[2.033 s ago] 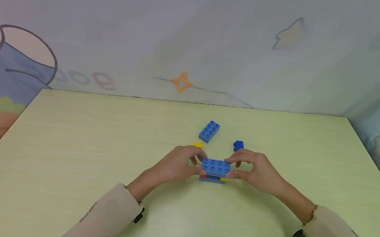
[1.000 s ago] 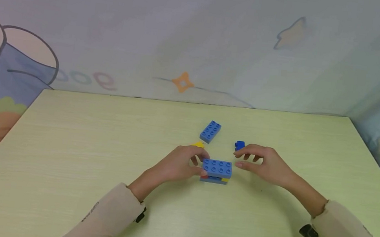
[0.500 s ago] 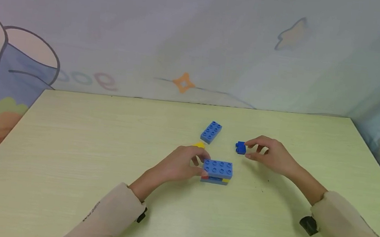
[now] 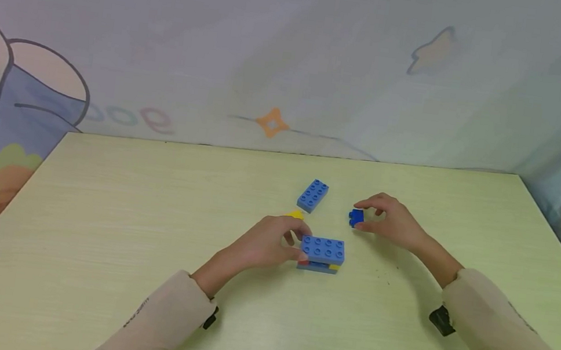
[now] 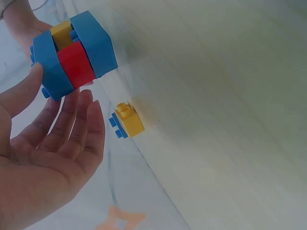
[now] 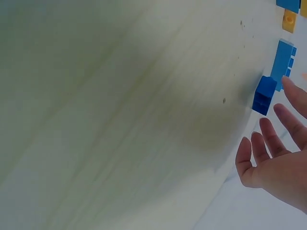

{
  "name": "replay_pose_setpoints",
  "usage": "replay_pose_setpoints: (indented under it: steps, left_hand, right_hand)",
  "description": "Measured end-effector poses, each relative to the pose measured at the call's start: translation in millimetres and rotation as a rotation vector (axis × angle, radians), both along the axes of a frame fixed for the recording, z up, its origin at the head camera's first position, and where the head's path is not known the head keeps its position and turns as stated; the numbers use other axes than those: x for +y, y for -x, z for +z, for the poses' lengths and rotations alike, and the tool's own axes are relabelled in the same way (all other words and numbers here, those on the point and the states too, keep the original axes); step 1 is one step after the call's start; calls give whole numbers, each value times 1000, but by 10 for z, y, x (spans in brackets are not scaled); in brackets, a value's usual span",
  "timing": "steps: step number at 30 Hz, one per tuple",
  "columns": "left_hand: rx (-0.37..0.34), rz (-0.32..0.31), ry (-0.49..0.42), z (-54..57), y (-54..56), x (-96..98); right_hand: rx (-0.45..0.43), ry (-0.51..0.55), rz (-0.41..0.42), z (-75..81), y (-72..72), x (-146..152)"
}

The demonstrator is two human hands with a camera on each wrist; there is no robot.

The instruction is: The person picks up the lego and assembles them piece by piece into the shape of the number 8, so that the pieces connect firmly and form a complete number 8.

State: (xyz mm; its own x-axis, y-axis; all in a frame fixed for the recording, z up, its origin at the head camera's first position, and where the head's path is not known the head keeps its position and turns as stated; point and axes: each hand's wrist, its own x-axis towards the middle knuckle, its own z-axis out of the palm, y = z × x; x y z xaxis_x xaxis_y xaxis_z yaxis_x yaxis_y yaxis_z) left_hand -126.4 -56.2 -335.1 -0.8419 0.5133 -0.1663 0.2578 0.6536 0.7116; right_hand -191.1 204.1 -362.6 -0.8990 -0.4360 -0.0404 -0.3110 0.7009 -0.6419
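Note:
My left hand (image 4: 272,243) pinches the left end of a small stack of toy building bricks, its thumb on the near side. On top is a blue eight-stud brick (image 4: 322,250); a red brick (image 5: 76,65) and a yellow brick (image 5: 61,34) separate it from a blue brick (image 5: 94,43) below. Farther right, my right hand (image 4: 393,221) has thumb and index finger spread around a small dark blue brick (image 4: 357,218) lying on its side. In the right wrist view, this dark blue brick (image 6: 264,96) lies beside the fingertips, with no clear grip on it.
Behind the stack a long blue brick (image 4: 313,196) lies at an angle on the light wooden table (image 4: 150,211). A loose yellow brick (image 4: 295,215) is partly hidden behind my left hand. A printed cloth (image 4: 197,42) hangs along the table's back edge.
My right hand has let go of the stack's right end and moved right and away from me to the dark blue brick. My left hand keeps its hold on the stack.

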Motion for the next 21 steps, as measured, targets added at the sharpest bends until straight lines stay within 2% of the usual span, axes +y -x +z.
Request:
replay_pose_setpoints:
  steps: [6, 12, 21]
  left_hand:
    - [-1, -3, -3, 1, 0, 6]
    - [-5, 0, -1, 5, -5, 8]
    - [0, -4, 0, 3, 0, 0]
  right_hand:
    - [-26, -10, -22, -46, 13, -42]
    - [-14, -24, -43, -64, -2, -66]
    - [-15, -38, -25, -74, -24, -71]
